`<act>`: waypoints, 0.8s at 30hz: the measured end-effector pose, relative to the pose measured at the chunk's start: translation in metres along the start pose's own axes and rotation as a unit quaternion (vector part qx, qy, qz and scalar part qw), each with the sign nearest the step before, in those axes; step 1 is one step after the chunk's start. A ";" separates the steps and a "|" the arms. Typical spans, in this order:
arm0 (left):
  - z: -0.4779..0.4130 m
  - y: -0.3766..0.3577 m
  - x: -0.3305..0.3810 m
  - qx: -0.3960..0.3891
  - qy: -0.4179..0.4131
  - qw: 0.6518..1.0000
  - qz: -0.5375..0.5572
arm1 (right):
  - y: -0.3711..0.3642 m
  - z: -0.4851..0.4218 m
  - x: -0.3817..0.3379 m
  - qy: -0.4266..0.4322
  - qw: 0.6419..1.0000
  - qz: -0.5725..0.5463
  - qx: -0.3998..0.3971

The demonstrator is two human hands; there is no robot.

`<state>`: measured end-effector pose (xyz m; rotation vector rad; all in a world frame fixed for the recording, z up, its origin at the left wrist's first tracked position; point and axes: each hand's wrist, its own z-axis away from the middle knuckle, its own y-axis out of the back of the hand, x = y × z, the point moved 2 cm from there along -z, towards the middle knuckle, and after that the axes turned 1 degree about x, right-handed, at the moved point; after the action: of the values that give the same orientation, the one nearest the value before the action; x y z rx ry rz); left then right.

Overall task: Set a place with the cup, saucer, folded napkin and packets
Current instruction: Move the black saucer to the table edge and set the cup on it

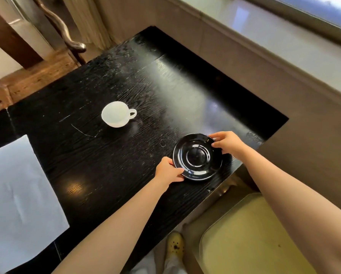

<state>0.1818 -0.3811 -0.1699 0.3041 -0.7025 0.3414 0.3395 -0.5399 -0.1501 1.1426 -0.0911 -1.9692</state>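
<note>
Gripping glossy round black saucer (197,156) | left hand (168,171) | right hand (228,142)

1. No text, label, brand, number or sign can be read anywhere in view.

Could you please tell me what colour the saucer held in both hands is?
Glossy black saucer, shown in the head view.
</note>
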 end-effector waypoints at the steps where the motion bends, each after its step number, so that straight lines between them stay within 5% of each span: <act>1: 0.000 0.001 0.002 -0.013 0.000 1.000 -0.027 | 0.000 -0.001 -0.001 -0.003 1.000 0.004 -0.008; 5: 0.000 0.017 0.018 -0.059 -0.004 0.982 -0.178 | 0.004 -0.006 -0.016 -0.009 0.997 0.080 -0.010; 10: -0.003 0.062 0.043 -0.081 -0.071 0.917 -0.385 | 0.005 -0.012 -0.051 0.011 0.985 0.173 -0.001; 24: -0.037 0.212 0.073 -0.061 -0.033 0.874 -0.480 | -0.104 -0.044 -0.174 0.119 0.893 0.423 -0.099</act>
<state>0.1698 -0.1610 -0.1146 0.5070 -0.5584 -0.6670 0.3483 -0.3381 -0.1020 0.9659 -0.2121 -1.0336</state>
